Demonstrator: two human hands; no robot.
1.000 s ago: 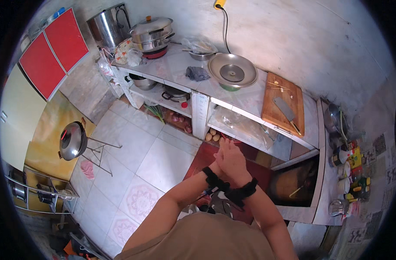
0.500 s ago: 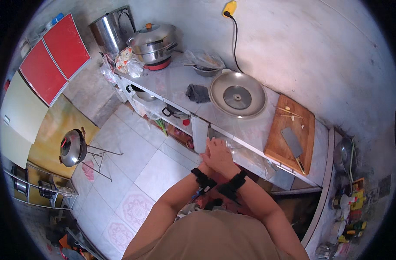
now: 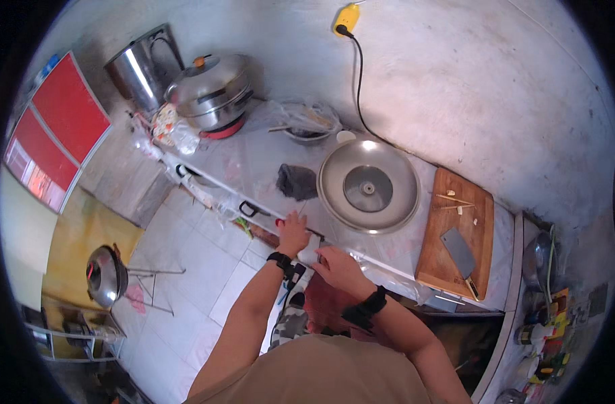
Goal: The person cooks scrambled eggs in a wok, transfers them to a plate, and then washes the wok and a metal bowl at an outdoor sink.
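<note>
Kitchen counter ran across mid-frame; at its front edge your left hand rested fingers-down, while just right your right hand curled around a small white object, lying between both hands.

A rough grey plastered wall fills the far side, with a yellow socket and a black cable running down it. Below stands a long pale desk with a shelf under it. The floor is light tile. At left are red cabinet doors and a yellow surface. Daylight looks soft and even.
</note>
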